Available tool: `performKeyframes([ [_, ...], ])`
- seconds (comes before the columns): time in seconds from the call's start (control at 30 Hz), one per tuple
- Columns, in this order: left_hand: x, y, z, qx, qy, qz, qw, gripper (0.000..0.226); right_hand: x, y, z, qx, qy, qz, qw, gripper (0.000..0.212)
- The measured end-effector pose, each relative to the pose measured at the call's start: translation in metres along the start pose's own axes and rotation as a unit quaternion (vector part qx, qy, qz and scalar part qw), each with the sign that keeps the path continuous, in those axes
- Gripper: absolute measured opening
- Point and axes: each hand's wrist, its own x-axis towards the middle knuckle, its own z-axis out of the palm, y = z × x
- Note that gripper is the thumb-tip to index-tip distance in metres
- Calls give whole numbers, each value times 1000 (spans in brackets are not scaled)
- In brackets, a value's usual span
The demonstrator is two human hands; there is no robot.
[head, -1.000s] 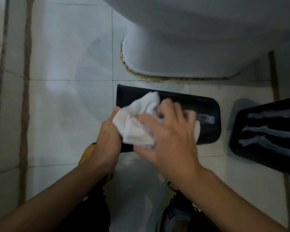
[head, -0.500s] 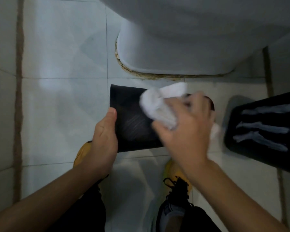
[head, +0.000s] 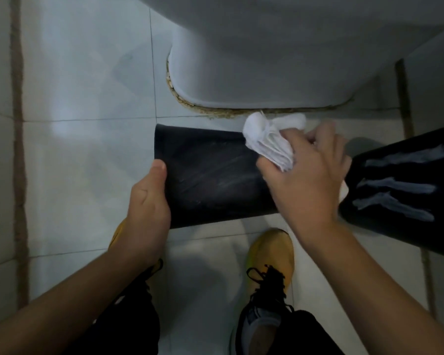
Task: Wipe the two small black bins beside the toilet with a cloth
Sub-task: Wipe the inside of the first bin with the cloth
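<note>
Left hand (head: 146,206) clamped on open end of small black plastic bin (head: 210,175), laid sideways on white tiled floor (head: 87,98) before white toilet base (head: 267,60). Crumpled white cloth (head: 269,142) gripped by right hand (head: 308,175), pressed at bin's far end. Second black bin (head: 405,185), white-streaked, just beside at right.

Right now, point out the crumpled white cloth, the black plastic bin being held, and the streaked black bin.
crumpled white cloth (head: 267,142), head view, folded middle.
held black plastic bin (head: 210,180), head view, upper side.
streaked black bin (head: 400,201), head view, side wall.
</note>
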Motion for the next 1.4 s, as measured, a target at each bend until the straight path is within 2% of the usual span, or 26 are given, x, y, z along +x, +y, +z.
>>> performKeyframes([
  [0.07, 0, 0, -1, 4, 2, 11, 1000, 42, -12, -31, 4, 9, -7, -94, 996, 51],
  [0.13, 1, -8, -10, 46, 2, 51, 998, 34, -28, -62, 9, 45, -33, -224, 973, 48],
  [0.2, 1, -16, -16, 67, 7, 55, 996, 27, -31, -67, 12, 70, -53, -291, 953, 48],
  [0.27, 1, -16, -14, 45, 23, 63, 997, 34, -20, -44, 12, 77, -54, -259, 961, 51],
  [0.37, -4, -7, -8, 8, 1, 28, 1000, 46, -9, 3, 4, 62, -30, -121, 990, 50],
  [0.43, -3, -3, -7, 2, -4, 38, 999, 47, -1, 21, -2, 63, -20, -54, 996, 47],
  [0.5, 0, -2, -3, 0, -2, 31, 1000, 45, 5, 15, -3, 55, -15, -23, 998, 46],
  [0.53, 3, -6, -4, 1, -3, 27, 1000, 45, 5, 4, -1, 49, -20, -32, 998, 47],
  [0.6, 7, -17, -10, 3, 0, 27, 1000, 43, -3, -30, 5, 72, -37, -141, 987, 47],
  [0.67, 7, -26, -20, 33, -4, 44, 998, 33, -15, -61, 12, 109, -57, -281, 952, 45],
  [0.73, 7, -30, -25, 51, -4, 61, 997, 24, -12, -70, 16, 134, -69, -344, 927, 44],
  [0.83, 2, -12, -15, 43, 10, 98, 994, 40, 7, -57, 16, 174, -57, -294, 938, 42],
  [0.93, -3, -7, -8, -15, 3, 57, 998, 45, 29, -31, 11, 155, -45, -227, 961, 45],
  [1.0, -4, -5, -10, -9, -4, 38, 999, 47, 37, -11, 7, 143, -35, -180, 973, 44],
  [1.1, -2, -11, -15, 20, -7, 24, 999, 51, 39, 3, 2, 143, -41, -144, 978, 28],
  [1.23, 2, -18, -15, 5, 4, 42, 999, 48, 10, -25, -1, 128, -59, -185, 973, 44],
  [1.3, 3, -17, -18, 25, -14, 87, 996, 30, -14, -50, 6, 136, -65, -255, 955, 47],
  [1.33, 4, -19, -20, 31, -28, 85, 995, 18, -26, -60, 11, 135, -64, -292, 945, 46],
  [1.4, 4, -23, -24, 36, -23, 76, 996, 13, -36, -63, 17, 128, -59, -327, 934, 45],
])
